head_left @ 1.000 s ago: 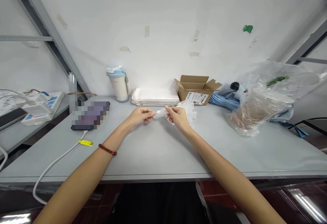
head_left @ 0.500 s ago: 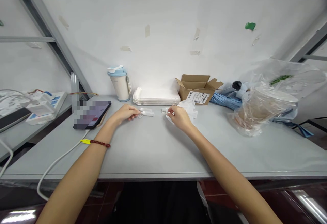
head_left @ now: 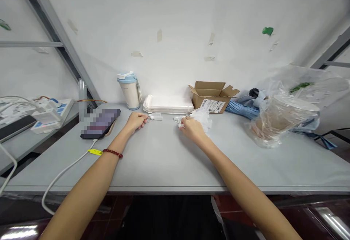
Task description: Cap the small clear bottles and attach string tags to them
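My left hand (head_left: 136,122) rests low over the grey table with its fingers pinched on the thin string of a small white tag-like piece (head_left: 156,117), which lies to the right of the fingertips. Farther right, my right hand (head_left: 193,130) is closed at the near left side of a loose heap of translucent white pieces (head_left: 204,118). Its fingertips hide what they hold, if anything. Another small white piece with a string (head_left: 178,118) lies just left of those fingers. Behind both hands sits a flat stack of white envelope-like packets (head_left: 168,104).
At the back stand a cream tumbler (head_left: 130,93) and an open cardboard box (head_left: 210,100). A phone (head_left: 101,124) with a white cable (head_left: 65,170) lies left. On the right are blue cloth straps (head_left: 242,109) and a plastic-wrapped container (head_left: 284,117).
Two white pieces showed at my left fingertips before; one shows now. My right hand has shifted slightly, still at the heap. The view has moved a little.
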Available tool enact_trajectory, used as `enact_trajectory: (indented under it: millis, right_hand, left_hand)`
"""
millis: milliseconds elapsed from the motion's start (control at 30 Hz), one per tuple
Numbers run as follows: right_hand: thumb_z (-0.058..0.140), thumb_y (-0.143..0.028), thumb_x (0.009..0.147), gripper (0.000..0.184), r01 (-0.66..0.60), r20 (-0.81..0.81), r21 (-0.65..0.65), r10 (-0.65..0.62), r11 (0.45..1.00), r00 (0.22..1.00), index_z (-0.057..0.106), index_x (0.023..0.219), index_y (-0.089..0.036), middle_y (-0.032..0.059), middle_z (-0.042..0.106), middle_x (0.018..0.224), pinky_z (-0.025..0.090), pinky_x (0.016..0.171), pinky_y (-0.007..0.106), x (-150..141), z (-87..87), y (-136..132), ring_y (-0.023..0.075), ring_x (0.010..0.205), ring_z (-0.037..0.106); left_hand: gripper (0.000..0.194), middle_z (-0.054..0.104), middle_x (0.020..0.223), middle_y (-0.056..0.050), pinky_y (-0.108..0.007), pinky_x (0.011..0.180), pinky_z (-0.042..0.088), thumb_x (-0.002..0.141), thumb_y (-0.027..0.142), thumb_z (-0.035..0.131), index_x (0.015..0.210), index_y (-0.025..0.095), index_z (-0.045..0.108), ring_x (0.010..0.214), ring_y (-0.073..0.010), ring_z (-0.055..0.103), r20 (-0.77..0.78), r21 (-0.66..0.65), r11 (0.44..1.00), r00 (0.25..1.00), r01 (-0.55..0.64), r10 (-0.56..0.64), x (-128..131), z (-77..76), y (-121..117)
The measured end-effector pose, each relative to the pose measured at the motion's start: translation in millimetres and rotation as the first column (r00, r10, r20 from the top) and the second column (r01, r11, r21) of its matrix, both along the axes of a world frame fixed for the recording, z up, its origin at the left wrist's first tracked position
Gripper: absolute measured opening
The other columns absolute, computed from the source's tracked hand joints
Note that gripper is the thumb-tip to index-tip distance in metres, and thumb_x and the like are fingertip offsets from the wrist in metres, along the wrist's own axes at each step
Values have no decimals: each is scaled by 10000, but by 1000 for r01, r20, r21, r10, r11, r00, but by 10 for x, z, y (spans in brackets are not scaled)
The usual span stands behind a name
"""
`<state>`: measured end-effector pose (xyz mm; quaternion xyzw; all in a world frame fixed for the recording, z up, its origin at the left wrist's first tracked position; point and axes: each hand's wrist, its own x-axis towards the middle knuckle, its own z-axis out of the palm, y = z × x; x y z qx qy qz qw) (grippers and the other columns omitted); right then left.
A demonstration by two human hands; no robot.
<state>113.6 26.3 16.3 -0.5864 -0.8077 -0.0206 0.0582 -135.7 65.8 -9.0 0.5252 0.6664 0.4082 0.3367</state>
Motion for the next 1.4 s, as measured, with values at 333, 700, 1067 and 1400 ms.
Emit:
enact_trajectory:
  millis: [333, 700, 1067, 1400]
  right_hand:
    - [549, -256, 856, 249, -7, 89, -3, 7, 1000, 996, 581, 1062, -119, 163, 655, 994, 430, 640, 283, -48, 21, -54, 273, 906, 650]
    - [527, -218, 847, 198, -33, 37, -21, 34, 999, 999, 591, 1003, -114, 174, 663, 975, 423, 649, 286, -87, -9, -92, 267, 877, 650]
    - [540, -256, 757, 146, -123, -640, -135, 8, 983, 768, 619, 719, -139, 41, 657, 691, 359, 551, 221, -14, -9, 41, 137, 623, 561]
    - [482, -303, 726, 209, -317, -928, -347, -274, 883, 251, 590, 678, -129, 19, 583, 627, 309, 424, 211, -44, 86, -17, 74, 463, 403]
  left_hand:
    - [212, 578, 545, 13, -236, 474, 346, 660, 354, 597, 720, 161, 660, 427, -109, 453, -123, 142, 985, 989, 95, -78, 99, 25, -31]
    - [159, 705, 838, -89, -300, 770, 426, 720, 274, 555, 776, 199, 684, 908, -278, 613, -575, 89, 937, 785, 339, -230, 316, -29, -128]
    - [370, 686, 855, -74, -305, 726, 434, 784, 323, 506, 1077, 151, 651, 780, -233, 611, -524, 87, 891, 781, 445, -339, 406, 71, -246]
    - [503, 628, 897, -87, -244, 494, 429, 779, 477, 568, 1139, 127, 545, 584, -119, 558, 184, -22, 877, 864, 480, -469, 562, 179, -338]
